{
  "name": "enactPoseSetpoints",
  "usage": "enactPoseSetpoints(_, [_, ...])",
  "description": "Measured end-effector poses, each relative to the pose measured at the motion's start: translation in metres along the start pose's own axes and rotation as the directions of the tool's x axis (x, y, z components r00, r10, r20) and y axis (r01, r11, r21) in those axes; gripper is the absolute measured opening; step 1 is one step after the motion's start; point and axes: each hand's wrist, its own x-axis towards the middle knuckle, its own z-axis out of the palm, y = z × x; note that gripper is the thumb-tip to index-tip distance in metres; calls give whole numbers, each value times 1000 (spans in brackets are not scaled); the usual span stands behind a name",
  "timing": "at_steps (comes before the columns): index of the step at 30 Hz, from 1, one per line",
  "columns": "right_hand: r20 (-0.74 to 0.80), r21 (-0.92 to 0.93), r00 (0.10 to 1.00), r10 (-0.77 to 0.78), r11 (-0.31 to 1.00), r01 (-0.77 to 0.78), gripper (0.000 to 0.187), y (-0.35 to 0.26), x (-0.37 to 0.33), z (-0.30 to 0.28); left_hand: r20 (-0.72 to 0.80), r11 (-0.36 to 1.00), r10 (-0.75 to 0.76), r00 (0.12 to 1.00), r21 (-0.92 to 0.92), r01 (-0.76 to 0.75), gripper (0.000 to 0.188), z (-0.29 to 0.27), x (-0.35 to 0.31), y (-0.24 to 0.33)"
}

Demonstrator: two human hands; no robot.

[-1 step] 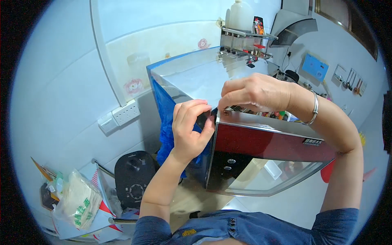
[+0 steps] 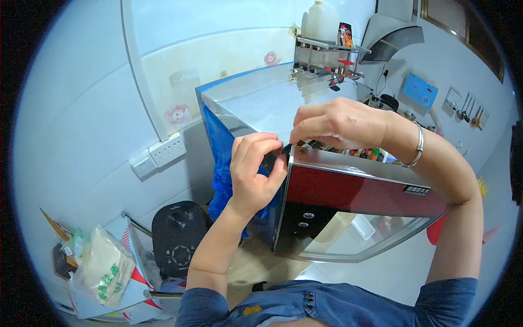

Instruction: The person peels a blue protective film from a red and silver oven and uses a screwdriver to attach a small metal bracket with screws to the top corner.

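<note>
Closely set around one metal corner, both hands meet with their fingertips only just apart. The left hand [image 2: 251, 173] is curled, thumb and forefinger spaced around a small dark piece [image 2: 286, 149] at the corner; whether they grip it or merely rest against it, I can't make out. The right hand [image 2: 346, 124] comes from above, thumb and forefinger drawn together just beside that piece; anything between those tips is hidden.

Directly below the right fingers lies the glass-fronted appliance door [image 2: 354, 182], its upper left corner under the tips and nearest to both hands, the left on its outer side, the right over its top edge. A small round fitting [image 2: 303, 151] sits in that edge near the corner. From there the door's long axis runs rightward and slightly down, toward the right elbow; its dark red and black face is turned to the person's body, and its short left side drops toward the body too.

Beyond the hands stands the metal cabinet [image 2: 256, 106], with blue film [image 2: 214, 144] hanging along its left side. Farther left, a socket strip [image 2: 168, 150] is on the wall.
</note>
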Motion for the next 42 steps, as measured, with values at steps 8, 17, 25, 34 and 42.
enactPoseSetpoints(8, [65,44,996,-60,997,57,23,3,10,4,-78,994,-39,996,-109,31,24,11,-12,-10])
enactPoseSetpoints(17, [14,-168,956,-292,942,290,34,8,9,3,-82,995,-15,997,-98,7,24,11,-14,-13])
enactPoseSetpoints(25, [80,-130,983,-168,976,178,42,0,9,1,-136,995,-24,990,-99,11,27,15,-15,-11])
enactPoseSetpoints(34, [-87,-63,971,-224,974,219,29,6,-2,13,-53,998,1,999,-70,-5,25,8,-12,-9])
enactPoseSetpoints(42, [31,-139,981,-193,971,195,29,3,10,9,-59,994,-26,998,-104,20,25,6,-16,-12])
